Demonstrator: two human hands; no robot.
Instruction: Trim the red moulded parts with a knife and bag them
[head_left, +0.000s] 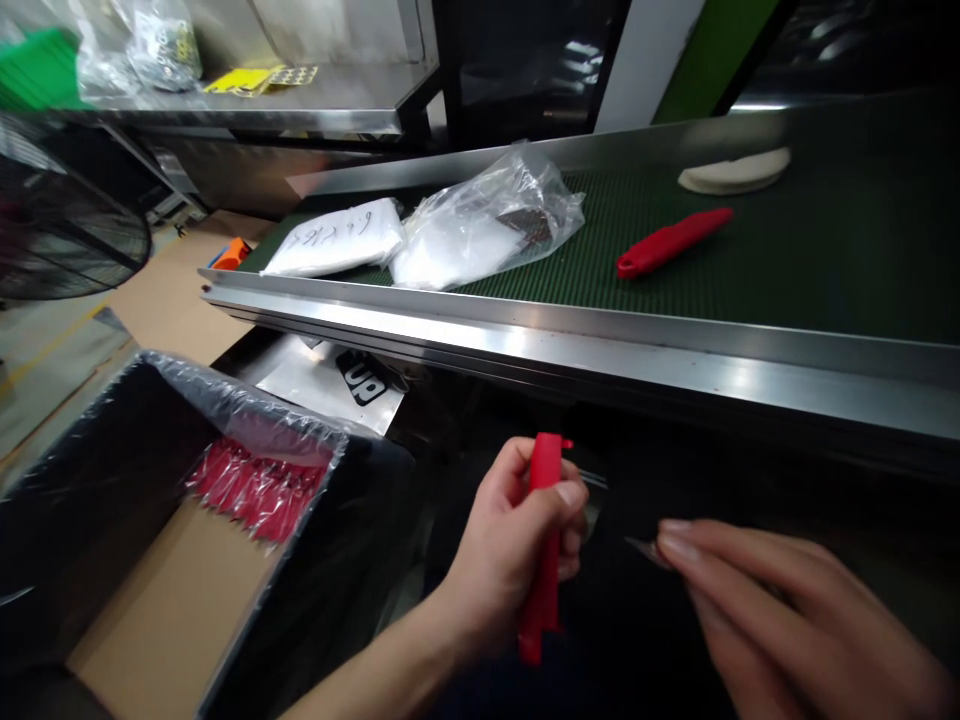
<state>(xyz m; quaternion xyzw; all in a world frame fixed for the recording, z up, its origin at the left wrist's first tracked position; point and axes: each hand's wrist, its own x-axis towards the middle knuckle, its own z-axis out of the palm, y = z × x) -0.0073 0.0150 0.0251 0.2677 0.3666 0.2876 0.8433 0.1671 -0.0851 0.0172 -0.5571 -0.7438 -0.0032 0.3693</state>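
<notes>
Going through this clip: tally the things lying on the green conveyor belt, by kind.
On the green conveyor belt:
White packet with handwriting: 1
Clear plastic bag: 1
Red plastic handle: 1
Pale flat pad: 1
Total: 4

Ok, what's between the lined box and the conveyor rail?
In the head view, a silvery printed sheet with black lettering lies between the box and the rail.

My left hand (506, 545) grips a red plastic handle (545, 530); my right hand (795, 610) pinches a thin metal blade (641, 548) beside it.
</notes>
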